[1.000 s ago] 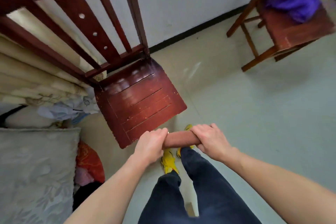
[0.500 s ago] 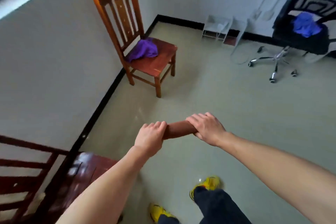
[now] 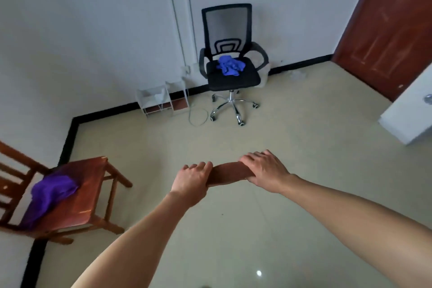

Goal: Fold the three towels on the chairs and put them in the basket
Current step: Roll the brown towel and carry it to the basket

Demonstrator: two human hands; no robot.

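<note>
- While both hands carry it, the folded reddish-brown cloth towel (image 3: 230, 174) hangs above the floor, long axis left-right, right end slightly higher.
- Left hand (image 3: 190, 181) grips one end; right hand (image 3: 266, 172) wraps the other, thumb underneath.
- Basket not in view, so its direction can't be told.
- Crumpled purple towel (image 3: 52, 190) on the red-brown wooden chair (image 3: 91, 184): low left, nearer the left hand.
- Crumpled blue towel (image 3: 230, 65) on the black mesh-backed swivel chair (image 3: 233, 80): straight ahead, well apart.
- Brown towel looks soft, a compact flat bar; the fold probably holds only while both ends are pinched.

Both hands hold a folded brown towel (image 3: 228, 174) over the floor: the left hand (image 3: 191, 180) grips one end, the right hand (image 3: 266, 172) the other. Far left of the grip, a purple towel (image 3: 50, 194) lies on a wooden chair (image 3: 81, 203); far beyond the grip, a blue towel (image 3: 230, 65) lies on an office chair (image 3: 231, 58).
</note>
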